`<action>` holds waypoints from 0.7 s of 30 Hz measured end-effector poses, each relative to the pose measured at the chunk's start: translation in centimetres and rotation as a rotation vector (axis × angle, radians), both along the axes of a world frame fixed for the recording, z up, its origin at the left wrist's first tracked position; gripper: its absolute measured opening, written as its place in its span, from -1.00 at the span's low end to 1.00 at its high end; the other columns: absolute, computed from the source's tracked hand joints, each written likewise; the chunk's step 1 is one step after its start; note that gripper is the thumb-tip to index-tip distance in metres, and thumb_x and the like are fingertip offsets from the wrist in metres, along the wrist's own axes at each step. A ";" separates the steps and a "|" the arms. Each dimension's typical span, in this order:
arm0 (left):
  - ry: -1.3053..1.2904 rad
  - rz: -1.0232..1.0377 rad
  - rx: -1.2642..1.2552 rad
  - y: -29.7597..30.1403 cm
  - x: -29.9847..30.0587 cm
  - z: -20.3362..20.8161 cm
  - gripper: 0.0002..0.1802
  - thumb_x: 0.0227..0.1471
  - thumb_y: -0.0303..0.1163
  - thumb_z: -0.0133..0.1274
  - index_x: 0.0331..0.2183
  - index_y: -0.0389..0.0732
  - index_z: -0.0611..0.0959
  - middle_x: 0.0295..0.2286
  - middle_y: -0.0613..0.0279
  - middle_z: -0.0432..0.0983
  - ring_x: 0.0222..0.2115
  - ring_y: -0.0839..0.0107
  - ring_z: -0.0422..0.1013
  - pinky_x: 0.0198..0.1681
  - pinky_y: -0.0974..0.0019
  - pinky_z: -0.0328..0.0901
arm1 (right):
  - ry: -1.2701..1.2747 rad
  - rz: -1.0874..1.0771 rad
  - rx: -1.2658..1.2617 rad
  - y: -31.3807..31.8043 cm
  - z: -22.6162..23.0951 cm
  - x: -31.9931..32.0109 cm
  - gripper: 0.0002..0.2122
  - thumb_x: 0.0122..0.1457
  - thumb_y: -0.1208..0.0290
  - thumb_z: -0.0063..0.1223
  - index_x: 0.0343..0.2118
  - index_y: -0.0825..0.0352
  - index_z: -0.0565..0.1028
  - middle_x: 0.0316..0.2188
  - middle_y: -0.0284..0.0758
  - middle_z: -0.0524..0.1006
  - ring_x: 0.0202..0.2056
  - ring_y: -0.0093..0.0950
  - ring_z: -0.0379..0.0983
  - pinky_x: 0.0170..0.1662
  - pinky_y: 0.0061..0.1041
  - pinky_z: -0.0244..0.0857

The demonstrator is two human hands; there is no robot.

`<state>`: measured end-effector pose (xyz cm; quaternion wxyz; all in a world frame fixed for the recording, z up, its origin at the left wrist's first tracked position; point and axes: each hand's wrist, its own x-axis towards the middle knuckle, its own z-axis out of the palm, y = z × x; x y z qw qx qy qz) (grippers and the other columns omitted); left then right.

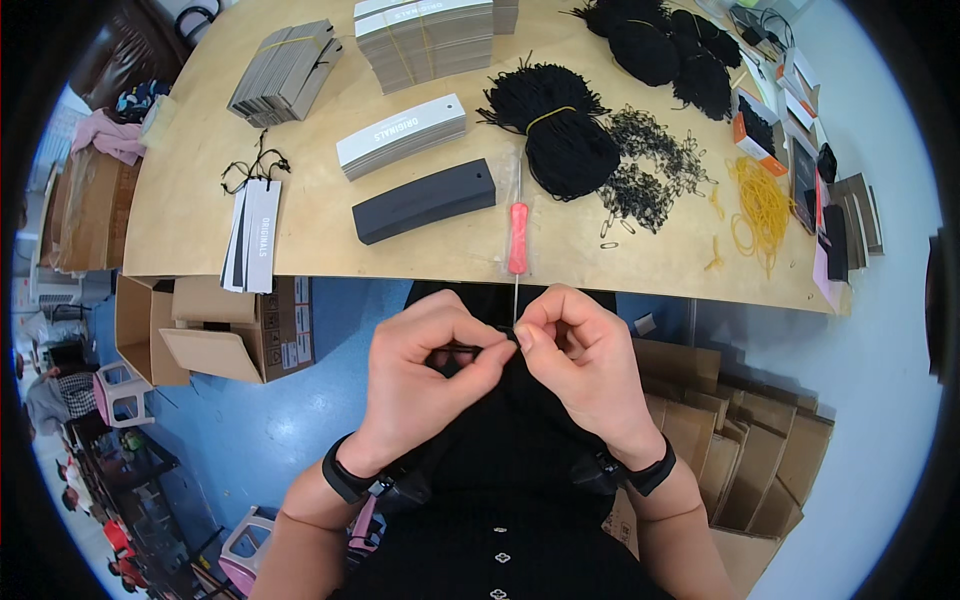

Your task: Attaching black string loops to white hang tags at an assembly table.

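My left hand (435,365) and my right hand (580,355) meet just in front of the table's near edge, both closed in a pinch. Between their fingertips is a bit of thin black cord (511,334), hard to make out against the dark clothing. A hook-like tool with a red handle (518,238) lies under clear tape on the table. Its thin metal shaft (516,298) sticks out past the edge, and its tip ends at my fingertips, partly hidden by them.
On the table (310,235) are finished corded tags (262,230), a white tag stack (400,140), a dark tag stack (425,200), a black cord bundle (570,150), small black pins (650,170) and yellow rubber bands (760,210). Cardboard boxes (285,325) stand below left; flattened cardboard (755,450) leans right.
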<state>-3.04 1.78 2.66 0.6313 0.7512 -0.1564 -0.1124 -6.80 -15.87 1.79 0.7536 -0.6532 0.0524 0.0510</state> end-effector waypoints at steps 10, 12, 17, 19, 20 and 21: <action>-0.043 0.081 0.024 0.6 0.6 0.4 -0.91 -0.11 -0.61 0.28 -0.45 -0.24 0.71 -0.54 0.44 0.45 -0.59 0.72 0.25 -0.55 0.57 0.06 | -0.115 -0.088 -0.272 -1.0 0.7 0.5 -0.86 0.18 0.48 0.21 -0.25 0.39 0.54 -0.41 -0.37 0.46 -0.42 -0.65 0.37 -0.38 -0.67 0.24; -0.049 0.076 0.029 0.6 0.6 0.3 -0.91 -0.11 -0.60 0.28 -0.44 -0.24 0.71 -0.53 0.43 0.46 -0.59 0.73 0.25 -0.55 0.57 0.06 | -0.232 -0.084 -0.358 -1.0 1.3 0.3 -0.87 0.15 0.52 0.23 -0.27 0.38 0.54 -0.40 -0.36 0.45 -0.43 -0.62 0.38 -0.37 -0.64 0.27; -0.025 0.072 0.004 0.5 0.4 0.2 -0.90 -0.09 -0.59 0.29 -0.42 -0.24 0.72 -0.53 0.42 0.46 -0.58 0.72 0.25 -0.54 0.57 0.06 | -0.446 -0.061 -0.475 -0.4 0.3 0.4 -0.83 0.04 0.58 0.30 -0.30 0.37 0.55 -0.39 -0.34 0.45 -0.47 -0.55 0.43 -0.39 -0.62 0.33; 0.014 0.054 0.012 0.5 0.4 0.9 -0.90 -0.08 -0.60 0.28 -0.41 -0.27 0.72 -0.51 0.40 0.46 -0.54 0.71 0.25 -0.50 0.59 0.09 | -0.424 -0.064 -0.497 -0.7 0.8 0.4 -0.86 0.02 0.60 0.29 -0.34 0.37 0.56 -0.40 -0.34 0.46 -0.47 -0.56 0.44 -0.39 -0.62 0.34; 0.053 0.035 0.019 0.6 0.5 1.1 -0.91 -0.07 -0.62 0.27 -0.41 -0.30 0.71 -0.48 0.38 0.46 -0.51 0.70 0.26 -0.47 0.60 0.11 | -0.417 -0.042 -0.491 -1.1 1.0 0.4 -0.88 0.02 0.61 0.27 -0.36 0.37 0.56 -0.41 -0.34 0.46 -0.47 -0.57 0.44 -0.39 -0.62 0.33; 0.053 0.035 0.018 0.8 0.7 1.0 -0.91 -0.07 -0.62 0.27 -0.41 -0.30 0.71 -0.48 0.38 0.46 -0.51 0.70 0.26 -0.47 0.60 0.11 | -0.410 -0.020 -0.486 -1.6 1.3 0.4 -0.90 0.02 0.63 0.25 -0.39 0.37 0.56 -0.42 -0.35 0.46 -0.46 -0.57 0.44 -0.38 -0.62 0.33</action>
